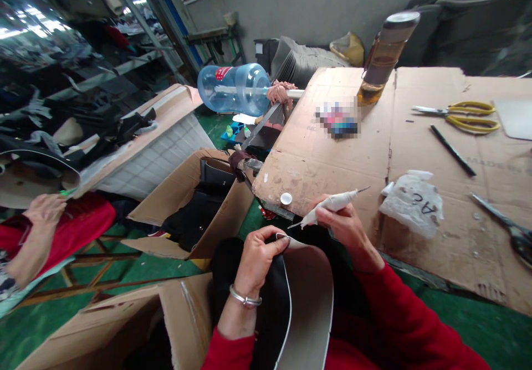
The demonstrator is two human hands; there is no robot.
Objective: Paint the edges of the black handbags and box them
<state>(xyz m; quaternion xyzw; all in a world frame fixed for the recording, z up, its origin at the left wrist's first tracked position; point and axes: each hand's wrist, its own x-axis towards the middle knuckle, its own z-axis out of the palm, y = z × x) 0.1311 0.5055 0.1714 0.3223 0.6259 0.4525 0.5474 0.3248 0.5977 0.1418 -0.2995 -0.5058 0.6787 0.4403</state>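
Observation:
My left hand (258, 256) is closed on the top edge of a curved black-and-grey leather piece (305, 298) held over my lap. My right hand (347, 226) grips a white-handled awl-like tool (330, 204), its thin tip pointing down-left toward the edge pinched by my left fingers. Both sleeves are red, and a silver bangle (245, 299) sits on my left wrist.
A cardboard-covered table (332, 137) carries a bottle (384, 57), yellow scissors (465, 116), a black pen (452, 149), a plastic bag (411, 201) and metal scissors (507, 229). Open cardboard boxes (195, 204) stand left. Another person's hand (44, 209) and red sleeve are at far left.

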